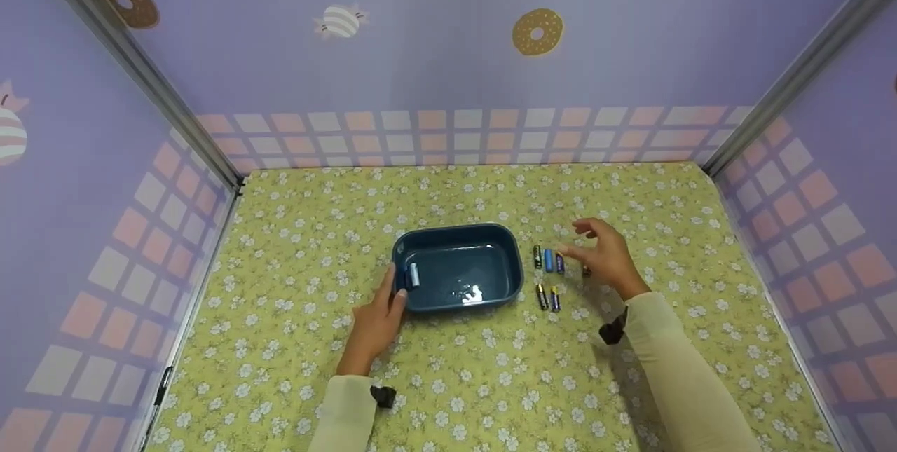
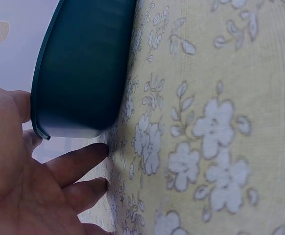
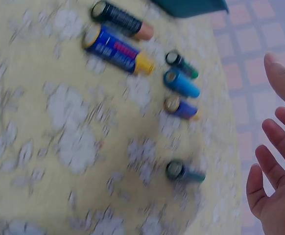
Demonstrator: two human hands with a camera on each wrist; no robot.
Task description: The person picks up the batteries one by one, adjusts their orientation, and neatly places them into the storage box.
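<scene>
My left hand [image 1: 376,322] holds a dark teal plastic basin [image 1: 459,308] by its left front corner, thumb at the rim and fingers along the outside. Inside the basin, by its left wall, lies a pale battery [image 1: 414,275]. My right hand [image 1: 604,258] hovers with relaxed, spread fingers and nothing in them. Left of it stand a dark battery [image 1: 537,256], a light blue battery [image 1: 549,260] and a purple battery [image 1: 560,263] in a row. Another battery [image 3: 184,172] is partly hidden under this hand in the head view.
Nearer the front, a black and copper battery [image 3: 122,20] and a blue and yellow battery [image 3: 117,50] lie side by side, right of the basin. A floral yellow cloth [image 1: 490,382] covers the table. Purple patterned walls [image 1: 448,52] enclose the back and sides.
</scene>
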